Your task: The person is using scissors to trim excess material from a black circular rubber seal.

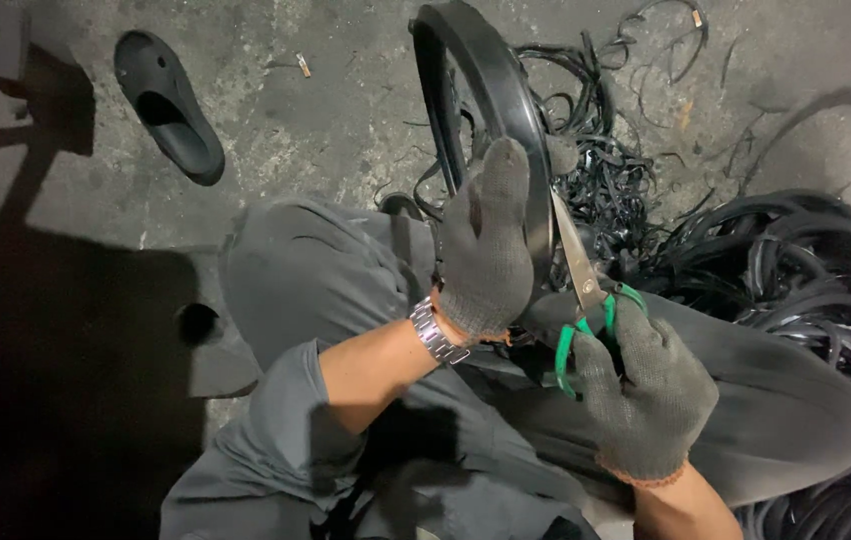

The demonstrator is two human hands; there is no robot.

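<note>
My left hand [486, 245], in a dark grey knit glove, grips the near edge of a black rubber ring [466, 75] that stands upright over my knees. A metal watch sits on that wrist. My right hand [646, 390], gloved the same way, holds green-handled scissors [583, 285]. Their blades point up and away, lying against the ring's rim just right of my left hand. Whether the blades are apart or together is hard to see.
Piles of thin black rubber strips [606, 170] lie on the concrete floor beyond my knees. More black rings and coils [806, 270] are stacked at the right. A black slip-on shoe [168, 105] lies at upper left. My grey trousers fill the middle.
</note>
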